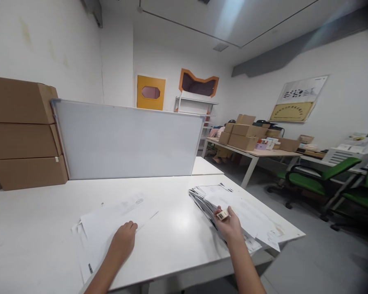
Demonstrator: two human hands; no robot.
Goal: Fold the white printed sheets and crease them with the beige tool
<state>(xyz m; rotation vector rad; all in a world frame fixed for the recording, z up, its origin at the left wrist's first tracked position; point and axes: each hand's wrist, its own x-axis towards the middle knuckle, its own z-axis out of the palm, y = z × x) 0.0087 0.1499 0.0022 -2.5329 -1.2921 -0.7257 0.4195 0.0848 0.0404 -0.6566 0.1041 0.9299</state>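
Left hand (124,239) lies palm-down, fingers curled, on the loose printed sheets (110,228) fanned across the white tabletop (178,228), apparently pinning them flat. Right hand (230,223) rests on the slumped stack of papers (248,216) near the tabletop's right corner, thumb and fingers pinching a small tan stamp-like block (223,214) whose markings are too small to read. The print on the sheets is illegible.

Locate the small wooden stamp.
Head view, right of centre: the wooden stamp is in the right hand, over the big paper stack near the table's right edge.
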